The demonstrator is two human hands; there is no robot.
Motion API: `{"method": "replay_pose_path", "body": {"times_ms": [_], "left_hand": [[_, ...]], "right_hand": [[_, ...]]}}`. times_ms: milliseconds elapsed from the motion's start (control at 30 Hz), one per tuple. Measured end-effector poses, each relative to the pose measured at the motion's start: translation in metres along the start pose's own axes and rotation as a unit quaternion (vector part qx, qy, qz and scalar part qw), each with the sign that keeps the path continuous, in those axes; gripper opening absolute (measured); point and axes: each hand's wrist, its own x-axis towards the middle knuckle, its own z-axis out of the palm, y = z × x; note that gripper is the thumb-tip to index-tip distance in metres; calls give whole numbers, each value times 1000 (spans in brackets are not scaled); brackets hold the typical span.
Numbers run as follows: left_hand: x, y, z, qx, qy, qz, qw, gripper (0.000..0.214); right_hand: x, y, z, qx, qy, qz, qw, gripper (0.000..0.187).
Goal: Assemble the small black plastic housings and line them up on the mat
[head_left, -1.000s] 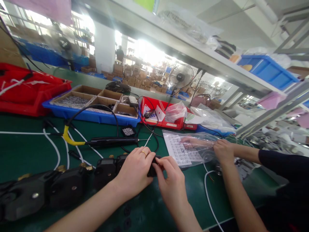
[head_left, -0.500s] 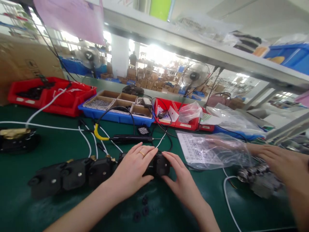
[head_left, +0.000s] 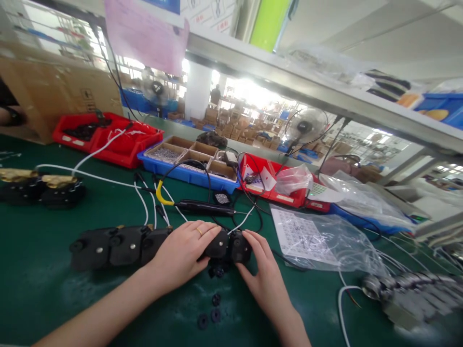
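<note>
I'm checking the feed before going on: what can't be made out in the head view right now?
- Part of the black housings: covered by the left hand and right hand.
- Silver parts at the right: motion blur.
- Print on the sheet in the clear bag: too small, under glare.
- Contents of the blue tray: too small.
- Small black rings: shape unclear.

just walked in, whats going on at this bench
A person works at a green bench mat. The left hand lies over a row of black plastic housings, and the right hand touches the rightmost housing. Small black rings lie loose in front. An electric screwdriver rests behind, beside a bagged sheet.
</note>
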Motion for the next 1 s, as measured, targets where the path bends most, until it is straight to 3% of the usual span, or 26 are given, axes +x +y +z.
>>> {"method": "replay_pose_path", "body": {"times_ms": [133,267,367,467,633,933,1000], "left_hand": [[0,-2,-4,-7,-34,1,999,64],[-10,-5,-10,21,-53,-11,998,83],[-18,-9,-14,43,-45,-25,998,76],[-20,-13,-16,34,-32,-26,999,67],[-18,-17,-15,34,-10,-17,999,62],[-21,-19,-8,77,33,26,996,63],[-29,-24,-13,86,58,53,993,66]], "right_hand": [[3,0,-8,-17,-18,-9,1000,61],[11,-8,-15,-61,-5,-46,997,78],[24,-21,-10,-86,-28,-93,992,89],[38,-33,3,-89,-70,-116,987,83],[46,-40,13,-76,-63,-120,988,63],[34,-39,8,-80,-46,-119,989,83],[27,-33,3,-53,3,-93,994,72]]}}
